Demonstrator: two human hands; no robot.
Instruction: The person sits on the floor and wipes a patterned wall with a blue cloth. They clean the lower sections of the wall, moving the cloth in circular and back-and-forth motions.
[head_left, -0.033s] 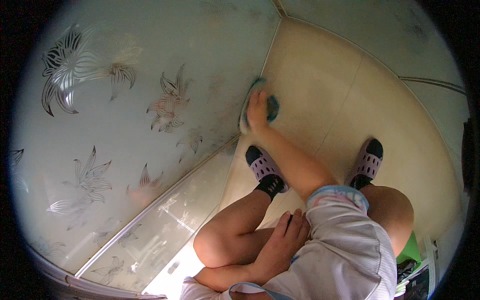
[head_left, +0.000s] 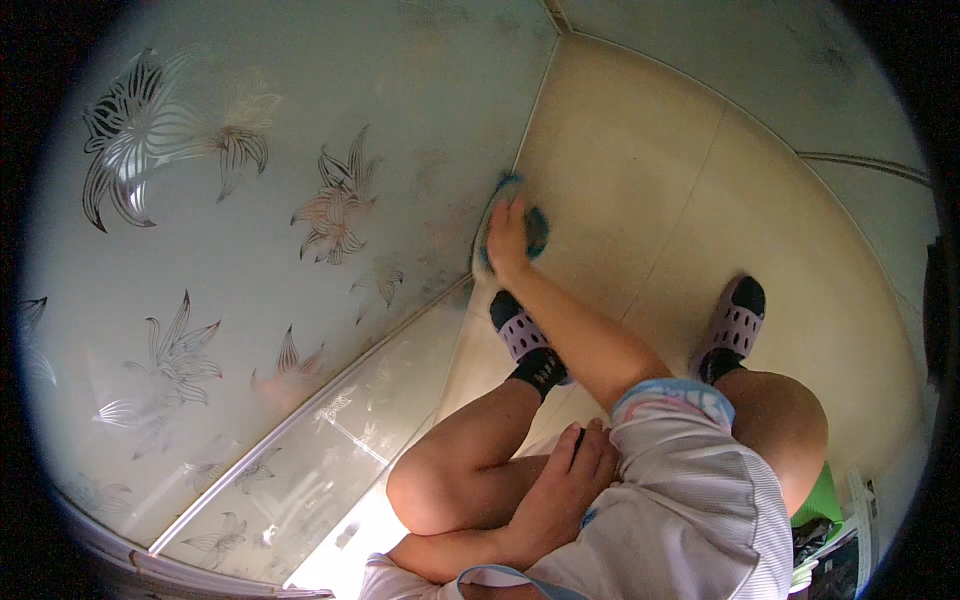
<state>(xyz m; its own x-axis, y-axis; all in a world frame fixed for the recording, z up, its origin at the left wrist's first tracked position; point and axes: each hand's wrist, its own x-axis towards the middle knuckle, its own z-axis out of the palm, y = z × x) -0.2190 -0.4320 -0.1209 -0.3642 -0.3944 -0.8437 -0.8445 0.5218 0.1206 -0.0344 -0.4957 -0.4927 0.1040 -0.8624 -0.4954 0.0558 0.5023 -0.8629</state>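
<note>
My right hand [head_left: 509, 240] reaches forward to the floor, fingers pressed down on a pale cloth with blue-green patches [head_left: 538, 232]. The cloth is partly hidden under the hand and blurred, and lies along the foot of the frosted glass panel [head_left: 300, 90]. Across my lap lies my left hand [head_left: 570, 480], its fingers loosely laid near the right sleeve. A small dark patch shows between these fingers; I cannot tell whether it is a thing or a gap.
Beige floor tiles [head_left: 640, 150] spread ahead, with a seam running across them. My clogs [head_left: 522, 332] stand on both sides of my reaching arm. Flower patterns mark the glass, and a metal rail [head_left: 300, 418] crosses it. A green object [head_left: 820, 500] sits at the lower right.
My right hand and the cloth have slid a little nearer to me along the foot of the panel. My left hand has stayed on my lap.
</note>
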